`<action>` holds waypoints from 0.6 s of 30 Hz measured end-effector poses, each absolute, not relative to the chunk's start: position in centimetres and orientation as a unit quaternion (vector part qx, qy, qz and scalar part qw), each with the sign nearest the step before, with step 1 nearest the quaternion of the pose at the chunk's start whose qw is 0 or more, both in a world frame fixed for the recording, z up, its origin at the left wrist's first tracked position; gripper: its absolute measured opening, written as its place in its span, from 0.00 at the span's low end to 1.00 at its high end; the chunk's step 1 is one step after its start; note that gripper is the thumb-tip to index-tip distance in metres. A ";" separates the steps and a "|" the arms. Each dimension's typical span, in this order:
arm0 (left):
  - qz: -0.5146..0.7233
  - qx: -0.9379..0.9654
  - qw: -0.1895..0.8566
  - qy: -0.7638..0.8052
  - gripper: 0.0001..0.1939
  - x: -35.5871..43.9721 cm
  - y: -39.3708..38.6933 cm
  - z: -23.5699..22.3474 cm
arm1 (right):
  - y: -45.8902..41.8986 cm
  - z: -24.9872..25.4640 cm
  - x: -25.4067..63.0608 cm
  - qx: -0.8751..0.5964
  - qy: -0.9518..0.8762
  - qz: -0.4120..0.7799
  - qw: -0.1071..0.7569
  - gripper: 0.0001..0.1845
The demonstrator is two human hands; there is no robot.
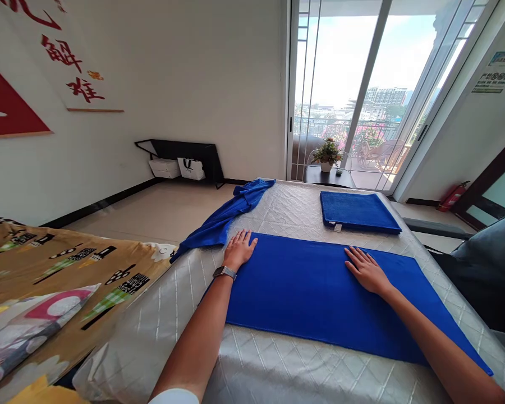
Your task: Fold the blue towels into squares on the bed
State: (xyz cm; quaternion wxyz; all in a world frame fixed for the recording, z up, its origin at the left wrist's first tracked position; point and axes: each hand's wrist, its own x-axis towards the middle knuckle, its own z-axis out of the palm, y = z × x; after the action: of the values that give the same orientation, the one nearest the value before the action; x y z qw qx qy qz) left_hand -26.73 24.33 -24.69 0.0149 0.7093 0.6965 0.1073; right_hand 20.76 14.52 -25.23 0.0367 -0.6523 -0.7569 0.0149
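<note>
A blue towel (303,292) lies spread flat across the plastic-covered mattress (278,342). On its far left corner rests my left hand (239,251), palm down with the fingers stretched out; a watch (224,272) is on that wrist. Toward the far right edge of the same towel, my right hand (367,270) lies flat, its fingers extended and slightly apart. Behind the right hand sits a folded blue towel (357,210) with a small white tag at its near edge. A crumpled blue cloth (231,213) drapes over the mattress's left edge, close to my left hand.
To the left is a bed with a patterned tan cover (109,264) and a pillow (37,325). A potted plant (327,154) stands on a small dark table (329,178) before the glass door. A black rack (185,154) holds bags by the wall. Dark upholstery (483,269) borders the right.
</note>
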 end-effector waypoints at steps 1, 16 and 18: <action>0.108 0.710 0.013 0.696 0.34 -26.7 24.3 -24.7 | 14.3 -25.5 23.1 -0.668 -0.744 0.007 0.033 0.36; 0.099 0.709 -0.010 0.699 0.33 -27.0 24.9 -25.2 | 13.1 -28.8 37.2 -0.780 -0.625 -0.014 0.029 0.42; 0.101 0.708 -0.012 0.698 0.33 -27.0 24.9 -25.2 | 13.1 -28.7 37.2 -0.781 -0.624 -0.013 0.029 0.42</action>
State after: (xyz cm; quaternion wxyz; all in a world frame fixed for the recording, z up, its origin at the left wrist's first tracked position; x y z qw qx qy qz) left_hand -26.96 24.86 -25.24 -0.0118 0.7084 0.6984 0.1015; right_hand 37.17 13.10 -28.73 0.0286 -0.7811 -0.6236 -0.0126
